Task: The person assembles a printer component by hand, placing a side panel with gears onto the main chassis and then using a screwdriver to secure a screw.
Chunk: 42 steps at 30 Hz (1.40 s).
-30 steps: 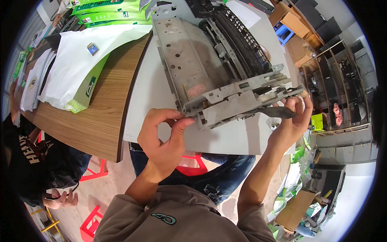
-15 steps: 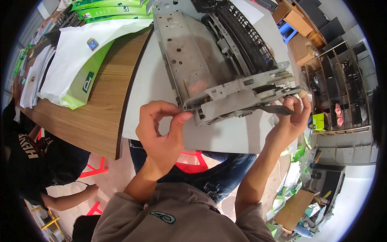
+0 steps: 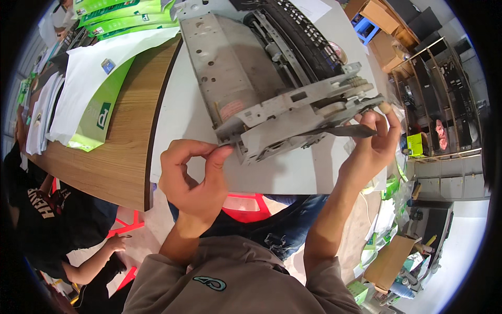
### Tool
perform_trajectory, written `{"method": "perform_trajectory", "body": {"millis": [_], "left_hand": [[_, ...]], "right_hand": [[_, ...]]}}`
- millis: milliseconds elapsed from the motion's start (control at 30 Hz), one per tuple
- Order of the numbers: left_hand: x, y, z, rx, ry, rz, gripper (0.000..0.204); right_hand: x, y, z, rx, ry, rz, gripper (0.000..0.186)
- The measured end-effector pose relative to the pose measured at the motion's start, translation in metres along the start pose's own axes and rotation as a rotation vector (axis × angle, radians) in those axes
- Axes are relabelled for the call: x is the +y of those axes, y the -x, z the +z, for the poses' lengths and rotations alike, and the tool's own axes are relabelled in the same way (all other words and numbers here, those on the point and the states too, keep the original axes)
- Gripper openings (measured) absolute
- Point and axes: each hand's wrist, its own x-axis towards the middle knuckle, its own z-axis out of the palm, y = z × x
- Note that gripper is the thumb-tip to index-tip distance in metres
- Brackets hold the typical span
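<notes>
A grey metal printer chassis (image 3: 230, 68) with black rollers (image 3: 293, 42) lies angled on a white tabletop (image 3: 172, 120). My left hand (image 3: 193, 180) pinches its near-left corner with thumb and index finger, the other fingers curled. My right hand (image 3: 371, 146) has its fingers bent around the right end of the near metal side, the index fingertip on a bracket there. A dark, thin flap (image 3: 345, 131) sticks out from that side by my right thumb. Whatever lies under the chassis is hidden.
A wooden table (image 3: 125, 157) on the left holds green packs (image 3: 125, 15) and white sheets (image 3: 78, 73). A person in black (image 3: 52, 230) is at the lower left. Red stools (image 3: 246, 206), cardboard boxes (image 3: 387, 261) and a metal rack (image 3: 434, 94) surround the workplace.
The chassis and both my hands appear slightly further left and the chassis tilts a little differently. The other person's arm at lower left has moved.
</notes>
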Motion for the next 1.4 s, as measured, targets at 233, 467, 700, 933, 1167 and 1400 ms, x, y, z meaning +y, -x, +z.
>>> {"method": "perform_trajectory", "body": {"millis": [233, 467, 700, 933, 1167, 1400], "left_hand": [[0.009, 0.003, 0.002, -0.044, 0.013, -0.081, 0.032], [0.011, 0.002, -0.001, -0.031, -0.044, -0.174, 0.030], [0.010, 0.002, -0.001, -0.044, -0.062, -0.227, 0.029], [0.009, 0.001, -0.001, -0.032, -0.021, -0.284, 0.030], [0.006, -0.001, 0.000, -0.076, -0.033, -0.234, 0.030], [0.004, 0.001, 0.001, -0.083, -0.015, -0.251, 0.031]], "right_hand": [[-0.001, -0.008, -0.002, -0.016, -0.005, -0.012, 0.030], [-0.008, -0.002, 0.001, -0.034, 0.016, -0.009, 0.033], [-0.008, -0.003, 0.001, -0.040, 0.056, -0.016, 0.030], [-0.017, -0.011, 0.006, -0.021, 0.040, -0.054, 0.039], [-0.013, -0.014, 0.003, -0.044, 0.080, -0.051, 0.042], [-0.008, -0.017, -0.001, -0.058, 0.032, 0.015, 0.040]]}}
